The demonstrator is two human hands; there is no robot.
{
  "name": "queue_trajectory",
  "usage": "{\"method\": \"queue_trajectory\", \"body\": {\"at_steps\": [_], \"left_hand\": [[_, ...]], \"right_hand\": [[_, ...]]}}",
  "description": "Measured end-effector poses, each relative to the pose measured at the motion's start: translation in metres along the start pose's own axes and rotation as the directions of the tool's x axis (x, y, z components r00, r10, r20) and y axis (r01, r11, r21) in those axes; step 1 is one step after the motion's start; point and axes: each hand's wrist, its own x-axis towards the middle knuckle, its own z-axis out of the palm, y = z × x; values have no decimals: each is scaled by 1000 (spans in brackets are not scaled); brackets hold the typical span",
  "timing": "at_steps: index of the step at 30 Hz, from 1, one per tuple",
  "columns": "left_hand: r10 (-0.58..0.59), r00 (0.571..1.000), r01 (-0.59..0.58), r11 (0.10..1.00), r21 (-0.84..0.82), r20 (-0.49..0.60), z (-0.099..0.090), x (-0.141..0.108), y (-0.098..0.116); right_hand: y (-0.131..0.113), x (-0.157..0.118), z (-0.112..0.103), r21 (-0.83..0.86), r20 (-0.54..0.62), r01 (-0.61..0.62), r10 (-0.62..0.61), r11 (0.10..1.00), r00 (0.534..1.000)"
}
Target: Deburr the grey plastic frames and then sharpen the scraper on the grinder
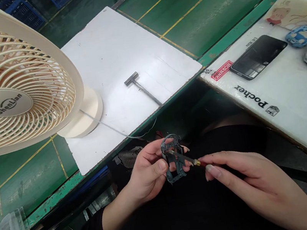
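Green bench (200,26) behind, left hand (148,174) pinching dark frame (180,162) above lap (186,214), right hand (256,174) gripping red-handled tool (197,162), blade (188,158) across frame: work looks under way, unfinished, can't tell how much remains.

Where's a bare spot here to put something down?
The white sheet has room between the T-shaped tool and the far corner. Behind that sheet, the green table is bare between its yellow lines. It's crowded at left around the fan, and at upper right around the phone.
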Motion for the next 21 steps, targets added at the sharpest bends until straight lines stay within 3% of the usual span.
{"method": "queue_trajectory", "body": {"at_steps": [21], "left_hand": [[-15, 1000, 15, 1000, 11, 13, 3, 0, -3]], "right_hand": [[3, -6, 1, -32, -20, 15, -15, 999, 1000]]}}
